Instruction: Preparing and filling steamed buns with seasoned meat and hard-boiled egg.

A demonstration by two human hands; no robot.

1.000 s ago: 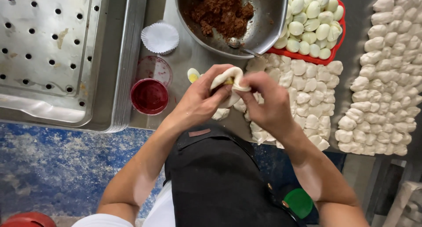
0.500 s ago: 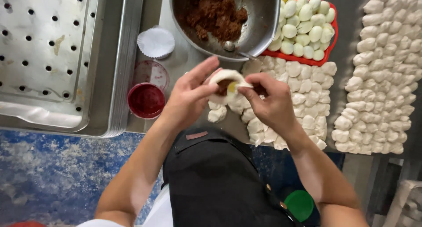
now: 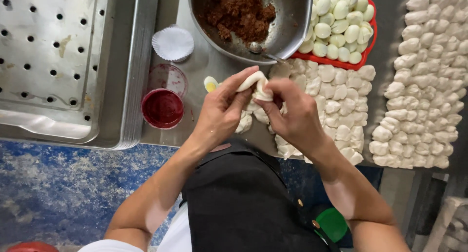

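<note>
Pinching dough bun (image 3: 257, 84) between left hand (image 3: 222, 110), right hand (image 3: 290, 113), above dough pieces (image 3: 336, 101)

Steel table (image 3: 195, 69); dough pieces (image 3: 336, 93); metal bowl (image 3: 292, 23).

both hands meet over the counter (image 3: 195, 67), the left hand (image 3: 222, 113) and right hand (image 3: 292, 115) pinching a white dough piece (image 3: 254, 84) between their fingertips. just left lies a halved egg (image 3: 210, 84); farther left stands a red cup (image 3: 162, 108). beyond, a steel bowl (image 3: 292, 23) holds brown filling (image 3: 239, 10).
</note>
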